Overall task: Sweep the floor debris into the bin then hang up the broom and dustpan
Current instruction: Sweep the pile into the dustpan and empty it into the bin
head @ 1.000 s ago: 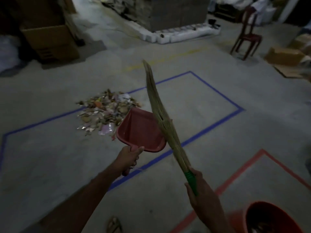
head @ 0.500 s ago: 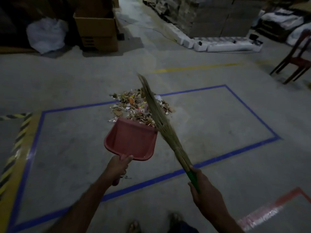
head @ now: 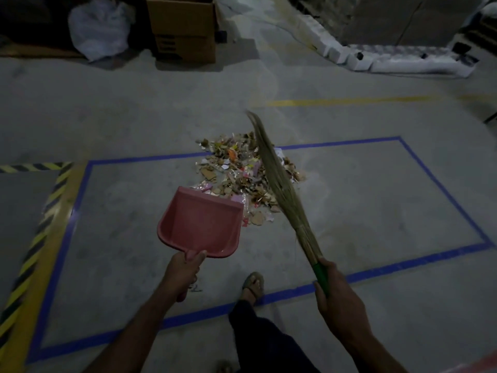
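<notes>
On the concrete floor inside a blue tape rectangle there's a messy debris pile, mostly paper scraps, torn cardboard bits and some shiny wrappers, sitting right on the far blue line and spilling both sides of it. The person stands over it with one sandalled foot planted just inside the near line, dark trouser leg below it.

Left hand is wrapped round the stubby handle of a pink plastic dustpan, thumb laid on top. The pan's open lip points at the pile, close to the nearest scraps, and it looks empty. Can't tell if it's touching the ground or held just above it.

Right hand is clenched around the green grip of a grass broom. The bristles slant up and away, crossing the right side of the pile, with the wispy tip beyond the far edge of the debris.

Off to the left there's yellow-and-black hazard tape, and a yellow line runs farther back. Along the back: an open cardboard box, a white plastic bag beside it, and a row of white foam blocks to the right. It's pretty dim in here.
</notes>
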